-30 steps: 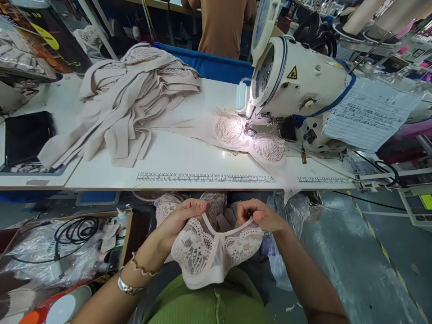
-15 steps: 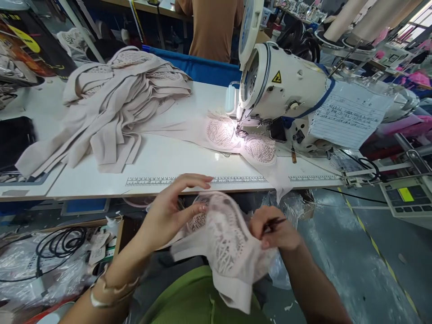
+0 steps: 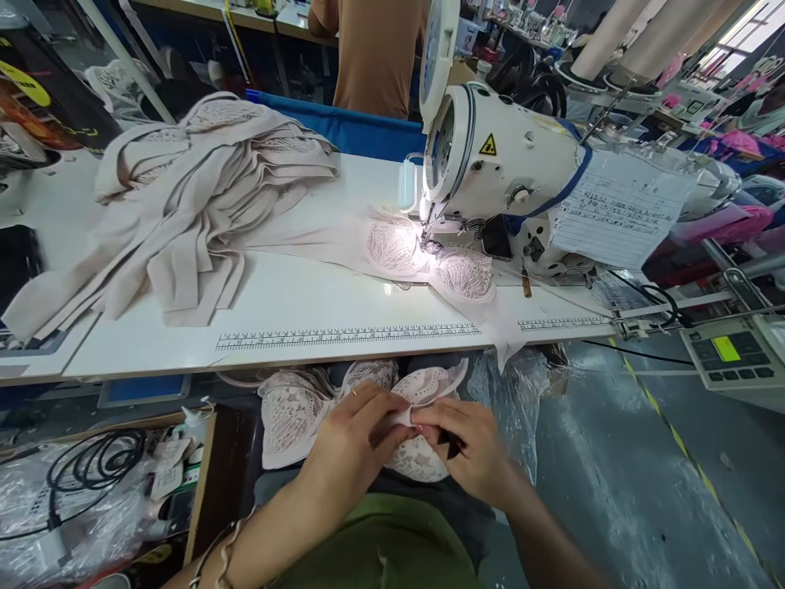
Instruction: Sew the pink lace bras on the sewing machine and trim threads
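Both hands meet over my lap, below the table edge. My left hand (image 3: 352,438) pinches a pale pink lace bra piece (image 3: 423,384) at its middle. Close against it, my right hand (image 3: 469,450) grips the same piece and has a small dark tool (image 3: 452,446) tucked in its fingers. More lace cups (image 3: 288,417) lie on my lap to the left. Another lace bra piece (image 3: 429,262) lies lit under the needle of the white sewing machine (image 3: 509,176).
A heap of beige fabric pieces (image 3: 184,204) covers the left of the white table (image 3: 294,303), which has a printed ruler along its front edge. A paper sheet (image 3: 619,209) hangs on the machine. A person in a brown top (image 3: 374,49) stands behind. A control box (image 3: 727,356) is at right.
The lace piece was held up and turned over in my hands; now it is lowered to my lap and both hands have closed together on its middle.
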`<state>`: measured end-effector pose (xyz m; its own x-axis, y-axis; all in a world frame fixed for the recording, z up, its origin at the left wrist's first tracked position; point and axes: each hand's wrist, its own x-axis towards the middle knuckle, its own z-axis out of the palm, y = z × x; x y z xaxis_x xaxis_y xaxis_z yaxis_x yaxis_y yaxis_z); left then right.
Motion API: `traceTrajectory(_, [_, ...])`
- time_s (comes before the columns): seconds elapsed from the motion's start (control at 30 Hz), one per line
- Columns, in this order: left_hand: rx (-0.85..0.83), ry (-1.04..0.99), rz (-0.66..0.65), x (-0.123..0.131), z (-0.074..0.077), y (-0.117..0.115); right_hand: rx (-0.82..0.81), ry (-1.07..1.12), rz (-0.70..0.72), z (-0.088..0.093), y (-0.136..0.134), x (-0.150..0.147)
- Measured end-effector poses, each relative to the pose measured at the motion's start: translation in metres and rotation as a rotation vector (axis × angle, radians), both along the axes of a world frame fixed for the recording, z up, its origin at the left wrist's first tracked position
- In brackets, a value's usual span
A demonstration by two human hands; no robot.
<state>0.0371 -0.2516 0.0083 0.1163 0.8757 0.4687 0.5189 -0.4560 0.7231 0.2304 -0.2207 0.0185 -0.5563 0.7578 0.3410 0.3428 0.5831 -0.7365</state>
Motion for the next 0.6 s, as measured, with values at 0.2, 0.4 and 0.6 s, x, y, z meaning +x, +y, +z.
traceTrajectory(0.2, [-0.413, -0.276, 0.044, -0.015, 0.003, 0.004, 0.303, -0.188, -0.086, -0.018, 0.007, 0.012])
traceTrajectory(0.4, [-0.464, -0.472, 0.022, -0.029, 0.002, 0.009, -0.144, -0.029, 0.102, -0.02, 0.015, 0.026])
traceTrajectory(0.6, [-0.486, -0.518, 0.044, -0.048, -0.007, 0.01, -0.443, 0.074, 0.238, -0.01, 0.027, 0.048])
